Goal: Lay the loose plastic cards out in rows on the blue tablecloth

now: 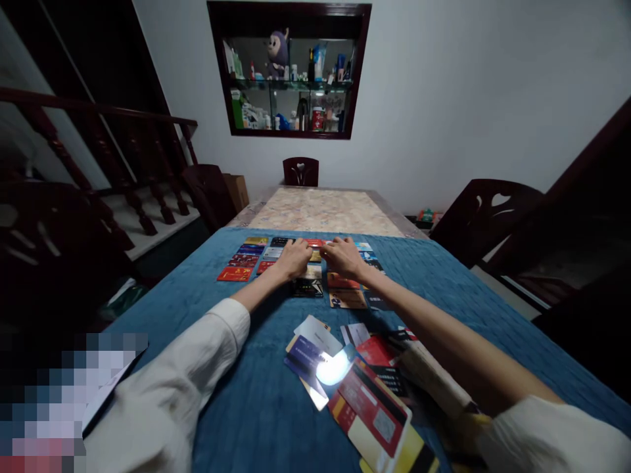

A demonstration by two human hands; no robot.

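Two hands in the head view, both at the card grid (315, 272), which lies flat on the blue cloth (251, 387). Our left hand (294, 258) and right hand (344, 257) sit side by side over the grid's far half, fingers curled in narrow by a red card (315, 242) at its far edge; we can't tell if either pinches that card or just touches it. Main risk, we reckon: a nudge there shoves neighbouring cards, since rows sit close and our knuckles hide the gaps. Second: our right wrist crosses the grid's right side, so dipping it could drag cards skew. Third: the loose pile (372, 394) on the grid's near side is stacked unevenly, our right sleeve (547, 437) close beside it; a snag could spread it. Cloth looks soft, so one wrinkle under the grid might shift several cards. Glare on the pile could cause a misread.
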